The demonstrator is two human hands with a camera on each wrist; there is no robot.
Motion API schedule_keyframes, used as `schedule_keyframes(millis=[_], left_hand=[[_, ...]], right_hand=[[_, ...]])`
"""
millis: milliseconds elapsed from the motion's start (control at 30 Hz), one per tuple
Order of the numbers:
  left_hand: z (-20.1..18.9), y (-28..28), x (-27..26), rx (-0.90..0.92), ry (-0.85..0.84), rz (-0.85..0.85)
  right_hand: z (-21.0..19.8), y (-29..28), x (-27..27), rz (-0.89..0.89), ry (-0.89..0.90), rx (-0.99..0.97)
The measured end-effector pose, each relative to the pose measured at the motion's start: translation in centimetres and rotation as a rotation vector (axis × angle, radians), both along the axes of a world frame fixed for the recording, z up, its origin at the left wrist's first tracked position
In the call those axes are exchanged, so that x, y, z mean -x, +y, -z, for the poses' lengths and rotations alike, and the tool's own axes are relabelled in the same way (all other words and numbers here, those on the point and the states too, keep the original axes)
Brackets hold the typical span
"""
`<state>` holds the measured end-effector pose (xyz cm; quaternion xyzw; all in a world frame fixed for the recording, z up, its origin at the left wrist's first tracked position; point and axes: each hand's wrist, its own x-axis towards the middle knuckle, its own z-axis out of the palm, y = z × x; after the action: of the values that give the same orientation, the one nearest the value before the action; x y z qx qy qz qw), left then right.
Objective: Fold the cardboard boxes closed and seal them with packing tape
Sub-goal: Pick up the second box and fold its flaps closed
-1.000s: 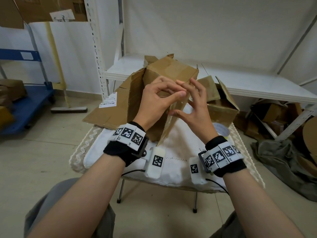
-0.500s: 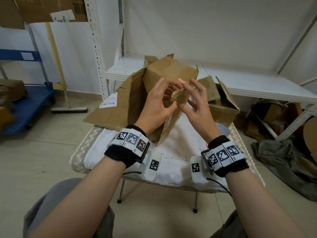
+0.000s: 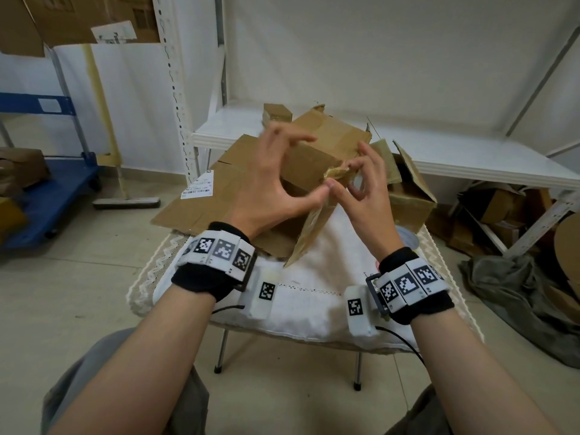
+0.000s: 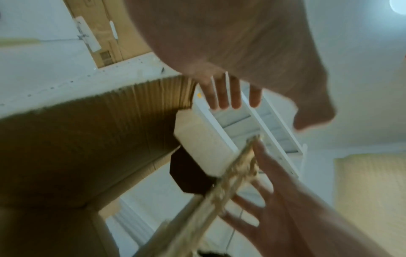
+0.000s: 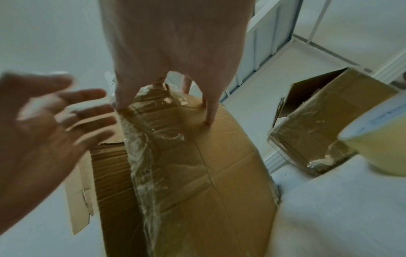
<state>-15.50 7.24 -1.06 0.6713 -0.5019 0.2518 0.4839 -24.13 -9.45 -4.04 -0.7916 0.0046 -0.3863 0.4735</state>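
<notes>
A brown cardboard box (image 3: 326,142) stands tilted on a white cushioned stool (image 3: 314,302). A crumpled strip of old clear tape (image 3: 309,233) runs from its top edge down its side. My right hand (image 3: 342,174) pinches the strip's upper end between thumb and forefinger; the right wrist view shows that pinch (image 5: 140,97) on the tape (image 5: 149,156) against the box (image 5: 208,173). My left hand (image 3: 295,171) hovers just left of it, fingers spread and blurred, holding nothing. In the left wrist view its fingers (image 4: 224,97) are straight, with the strip (image 4: 219,191) below.
A smaller open box (image 3: 408,196) sits behind the right hand. A roll of tape (image 5: 377,139) lies on the cushion at right. Flattened cardboard with a label (image 3: 204,202) juts off the stool's left. Behind are a white shelf (image 3: 470,158), and a blue cart (image 3: 47,196) at left.
My left hand has let go of the tape strip, opened and lifted up to the left. The right hand keeps its pinch and has shifted slightly right.
</notes>
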Motion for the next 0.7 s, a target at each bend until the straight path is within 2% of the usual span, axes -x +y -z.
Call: schedule_keyframes(millis=[67,133,267,333,367,433,500,567,700], left_hand=[[-0.9,1.1,-0.9,0.120,-0.069,-0.215],[-1.0,2.1,-2.2,0.188,0.007,-0.318],[0.1,3.1,-3.5,0.103,0.562,-0.187],[0.8,3.1,-3.7,-0.054,0.717,-0.187],[1.1,3.4,-4.0,-0.193,0.765,-0.186],[2.0,4.4,-4.9,-0.576,0.826,-0.175],[2.8,5.7,-5.5,-0.926,0.772,-0.217],[3.4,6.1,-5.7,-1.043,0.732,-0.271],[4.9,5.4,-5.2,-1.054,0.769,-0.310]], right_hand=[[0.0,-0.1,0.0,-0.006,0.010,-0.003],[0.0,0.0,0.1,0.006,0.032,0.004],[0.0,0.3,0.2,0.045,0.067,0.033],[0.1,0.2,0.3,0.075,0.084,0.068],[0.2,0.3,0.3,0.086,0.089,0.084],[0.2,0.5,0.4,0.127,0.082,0.105],[0.3,0.4,0.3,0.178,0.075,0.106],[0.5,0.2,0.2,0.206,0.069,0.097],[0.7,0.2,-0.1,0.218,0.084,0.102]])
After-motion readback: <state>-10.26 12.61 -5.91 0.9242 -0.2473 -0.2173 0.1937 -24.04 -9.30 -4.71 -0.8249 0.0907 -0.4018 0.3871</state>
